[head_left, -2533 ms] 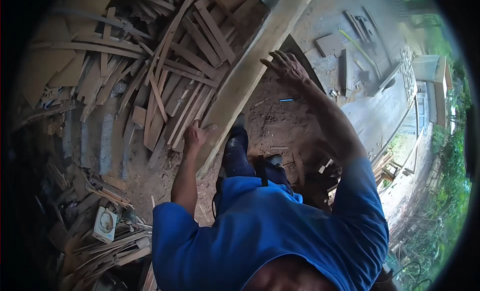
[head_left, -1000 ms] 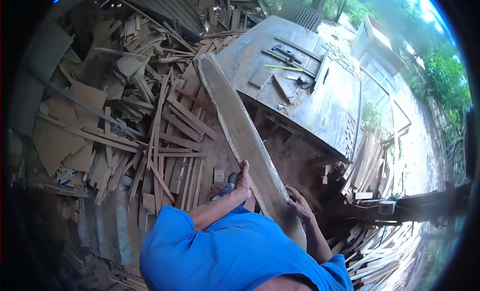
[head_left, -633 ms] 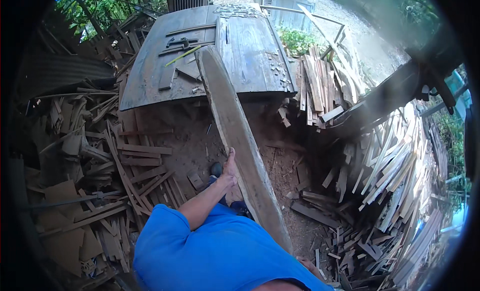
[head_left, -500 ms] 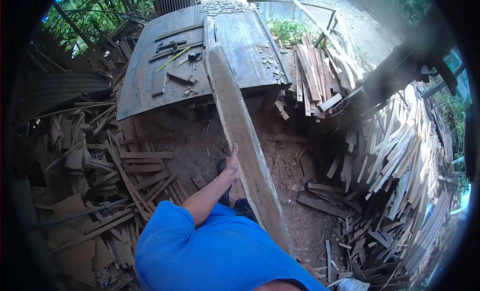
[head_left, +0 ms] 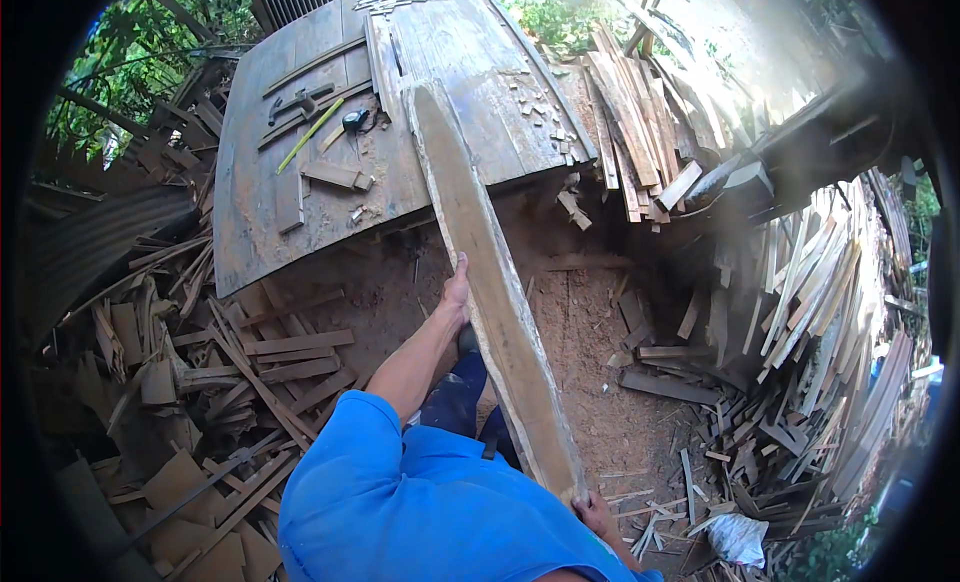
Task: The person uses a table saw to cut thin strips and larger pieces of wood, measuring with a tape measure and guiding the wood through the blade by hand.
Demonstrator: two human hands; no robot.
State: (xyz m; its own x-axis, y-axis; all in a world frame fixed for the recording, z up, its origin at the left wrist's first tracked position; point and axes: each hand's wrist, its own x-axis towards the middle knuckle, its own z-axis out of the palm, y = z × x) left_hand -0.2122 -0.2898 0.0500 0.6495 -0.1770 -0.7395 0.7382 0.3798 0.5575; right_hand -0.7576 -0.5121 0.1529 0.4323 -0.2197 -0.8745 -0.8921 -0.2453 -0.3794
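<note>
A long rough-edged wooden plank (head_left: 495,287) slants across the middle, its far end over the near part of the wooden worktable (head_left: 490,122). Around the plank's left edge, about midway along, my left hand (head_left: 458,290) is closed, with the thumb on top. My right hand (head_left: 597,515) grips the near end at its right corner; the fingers beneath are partly hidden. Left of the plank's far end lie a yellow folding rule or strip (head_left: 310,136), a black tape measure (head_left: 355,121), a dark hammer-like tool (head_left: 303,100) and a short wood block (head_left: 338,175).
Scrap wood (head_left: 300,347) is heaped along the left. Thin offcut strips (head_left: 810,282) form a large pile at right, and upright slats (head_left: 630,112) lean by the table's right edge. A whitish plastic bag (head_left: 738,538) lies at the lower right. Sawdust covers the ground (head_left: 585,332).
The view has shifted, and the plank's near end with my right hand now shows more fully. My left hand keeps its grip on the plank's edge. More of my legs is visible.
</note>
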